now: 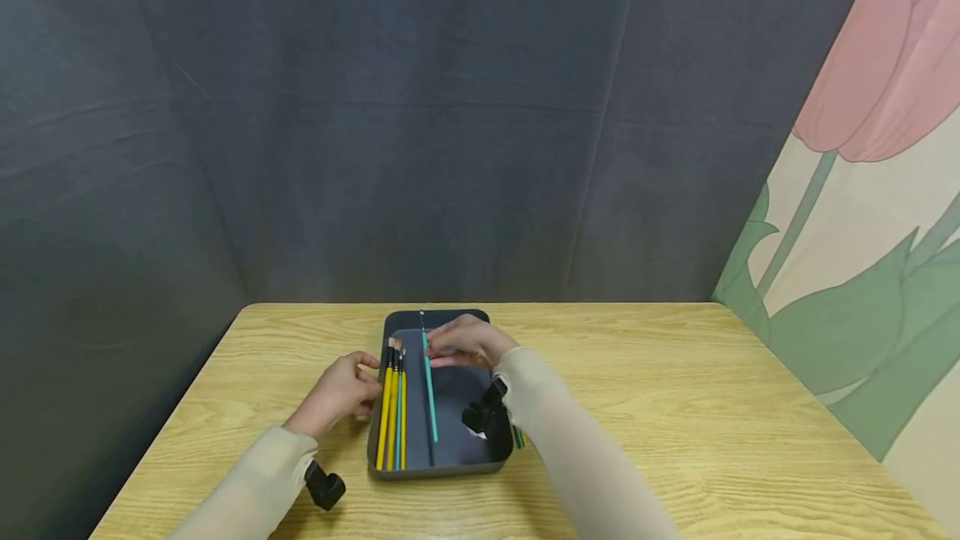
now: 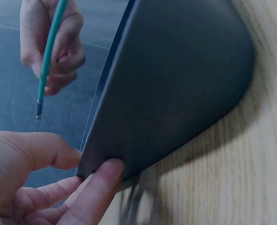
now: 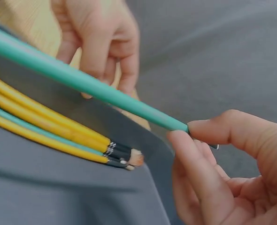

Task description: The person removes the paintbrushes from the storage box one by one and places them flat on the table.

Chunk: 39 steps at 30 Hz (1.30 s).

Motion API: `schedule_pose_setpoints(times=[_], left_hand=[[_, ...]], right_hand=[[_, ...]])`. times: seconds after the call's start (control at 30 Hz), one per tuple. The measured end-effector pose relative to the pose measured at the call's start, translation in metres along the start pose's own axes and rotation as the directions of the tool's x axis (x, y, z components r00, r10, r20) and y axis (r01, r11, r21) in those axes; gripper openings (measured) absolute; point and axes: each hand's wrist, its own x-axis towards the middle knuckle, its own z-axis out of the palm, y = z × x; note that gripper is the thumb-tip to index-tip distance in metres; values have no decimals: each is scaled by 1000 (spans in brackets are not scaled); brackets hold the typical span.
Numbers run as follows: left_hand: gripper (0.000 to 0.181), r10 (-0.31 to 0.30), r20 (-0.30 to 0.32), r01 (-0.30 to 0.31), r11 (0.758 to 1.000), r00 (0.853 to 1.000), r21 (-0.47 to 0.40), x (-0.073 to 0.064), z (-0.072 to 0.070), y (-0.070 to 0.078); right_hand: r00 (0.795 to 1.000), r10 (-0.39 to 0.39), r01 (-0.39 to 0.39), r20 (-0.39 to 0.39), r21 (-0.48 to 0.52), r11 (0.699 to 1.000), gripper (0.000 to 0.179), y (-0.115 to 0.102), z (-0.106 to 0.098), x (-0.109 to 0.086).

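Note:
A dark grey rectangular box [image 1: 468,455] stands on the wooden table. Several paintbrushes [image 1: 392,411], yellow-handled ones and a turquoise one, lie side by side along its left wall, bristles toward the far end. My right hand [image 1: 468,340] pinches another turquoise paintbrush [image 1: 430,394] near its metal ferrule, between thumb and fingers. That brush is held above the box floor, and its shadow falls below it. At the box's left side is my left hand [image 1: 341,390]; in the left wrist view its thumb [image 2: 54,152] and fingers pinch the box wall [image 2: 176,70].
More brush handles [image 1: 519,437] show beside the box's right wall, partly hidden by my right sleeve. A small white patch [image 1: 477,433] is visible on the box floor. The wooden table [image 1: 660,407] extends to both sides, with a dark curtain [image 1: 420,123] behind it.

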Motion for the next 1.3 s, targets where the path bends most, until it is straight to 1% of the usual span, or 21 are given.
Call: schedule_pose_setpoints(times=[0.13, 0.23, 0.33, 0.53, 0.67, 0.83, 1.03, 1.17, 1.3], left_hand=[[42, -3, -1, 3, 1000, 1000, -1, -1, 0, 0], [42, 2, 7, -2, 1000, 1000, 1, -1, 0, 0], [42, -2, 2, 2, 1000, 1000, -1, -1, 0, 0], [44, 10, -1, -10, 1000, 1000, 3, -3, -1, 1], [43, 12, -2, -12, 1000, 1000, 3, -2, 0, 0], [42, 8, -3, -8, 1000, 1000, 3, -3, -1, 0], [42, 0, -9, 0, 1000, 1000, 9, -3, -1, 1], [42, 4, 2, -4, 1000, 1000, -1, -3, -1, 0], [43, -2, 10, 2, 1000, 1000, 0, -2, -1, 1]], right_hand=[[999, -25, 24, 39, 31, 999, 45, 0, -9, -7], [998, -44, 42, 49, 39, 998, 45, 1, -17, -13], [997, -70, 69, 41, 23, 997, 43, 1, -26, -20], [994, -108, 108, 27, 0, 994, 41, 3, -48, -33], [994, -109, 109, 7, -4, 994, 42, 5, -62, -40], [994, -108, 108, -18, -14, 994, 46, 10, -79, -45], [994, -103, 101, -48, -35, 994, 46, 20, -99, -47], [993, -98, 95, -68, -50, 994, 44, 29, -110, -47], [993, -97, 93, -68, -58, 994, 44, 36, -118, -46]])
